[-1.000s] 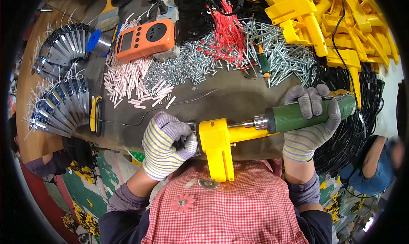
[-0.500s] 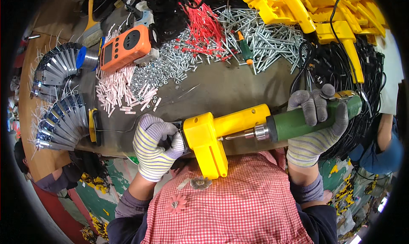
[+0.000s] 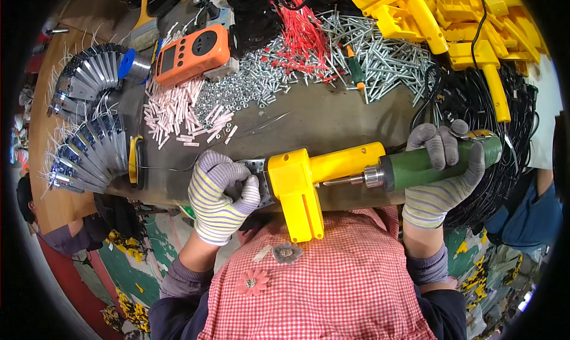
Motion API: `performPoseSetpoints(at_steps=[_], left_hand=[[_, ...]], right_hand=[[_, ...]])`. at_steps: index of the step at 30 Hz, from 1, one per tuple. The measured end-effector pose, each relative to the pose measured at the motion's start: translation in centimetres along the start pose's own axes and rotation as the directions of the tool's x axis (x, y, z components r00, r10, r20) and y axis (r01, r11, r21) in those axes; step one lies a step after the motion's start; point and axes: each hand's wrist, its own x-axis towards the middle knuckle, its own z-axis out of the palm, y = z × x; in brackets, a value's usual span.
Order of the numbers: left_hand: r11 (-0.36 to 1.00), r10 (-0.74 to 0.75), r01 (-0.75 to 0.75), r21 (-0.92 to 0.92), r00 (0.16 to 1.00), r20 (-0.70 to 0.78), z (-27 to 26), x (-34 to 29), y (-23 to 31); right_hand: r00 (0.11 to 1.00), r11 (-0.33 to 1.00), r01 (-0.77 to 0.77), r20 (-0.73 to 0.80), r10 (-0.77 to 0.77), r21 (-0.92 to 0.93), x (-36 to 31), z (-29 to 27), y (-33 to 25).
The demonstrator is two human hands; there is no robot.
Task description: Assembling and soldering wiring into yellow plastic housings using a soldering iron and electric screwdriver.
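My left hand point(image 3: 222, 194), in a striped knit glove, is closed on the perforated metal plate point(image 3: 267, 188) at the left end of a yellow plastic gun-shaped housing point(image 3: 292, 188). The housing's handle points right and another part hangs toward the apron. Wrapped in my gloved right hand point(image 3: 445, 174) is a green electric screwdriver point(image 3: 415, 168), lying almost level. Its bit point(image 3: 344, 179) points left, with the tip at the housing's right side below the handle; whether it touches a screw I cannot make out.
Behind lie pink sleeves point(image 3: 172, 111), nuts and small screws point(image 3: 249, 78), red-sleeved leads point(image 3: 300, 28) and long screws point(image 3: 392, 67). An orange meter-like box point(image 3: 193, 54) and fanned metal strips point(image 3: 89, 153) stand left. Yellow housings point(image 3: 469, 19) and black cables point(image 3: 516, 102) fill the right.
My left hand has slid a little away from the yellow housing, baring more of the metal plate. The whole view has shifted slightly. My right hand keeps its grip on the screwdriver.
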Motion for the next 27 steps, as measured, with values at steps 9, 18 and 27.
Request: performPoseSetpoints(at_steps=[9,18,27], left_hand=[[0.984,-0.152,0.155,-0.089,0.987,0.044,-0.8,0.9,1.8],[0.999,0.049,-0.05,0.016,0.998,0.039,-0.6,0.5,0.4],[0.999,0.033,-0.034,0.02,0.999,0.037,-0.9,0.7,0.4]], right_hand=[[0.999,1.0,-0.029,-0.014,0.029,-0.012,-0.1,0.6,1.0],[0.999,0.999,-0.032,-0.008,0.032,-0.011,-0.1,0.5,1.0],[0.998,0.998,-0.058,-0.001,0.058,0.03,-0.1,0.4,1.8]])
